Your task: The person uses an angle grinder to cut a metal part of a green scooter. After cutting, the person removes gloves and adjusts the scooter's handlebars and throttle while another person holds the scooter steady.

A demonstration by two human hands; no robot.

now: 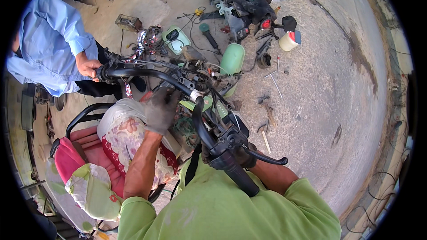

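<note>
A black handlebar [147, 72] with cables and clamps stretches diagonally across in front of me. My left hand [159, 113], in a dirty grey work glove, is just below its middle; the fingers look bent, and whatever they hold is hidden. Around the bar by the right rubber grip [238, 178] and the brake lever [269, 157] is my right hand [245, 156], in a dark glove and mostly covered by these parts. At the bar's far left end, a co-worker's hand [89, 66] holds the other grip. Green body panels [221, 109] show beneath the cables.
On my left stands a chair [84, 134] with cushions and a floral cloth. Beyond the bar lie a partly stripped motorbike [247, 6], a green tub [232, 59], an angle grinder [209, 36] and tangled wires. A T-handle wrench [275, 84] and a hammer [270, 114] lie on the concrete.
</note>
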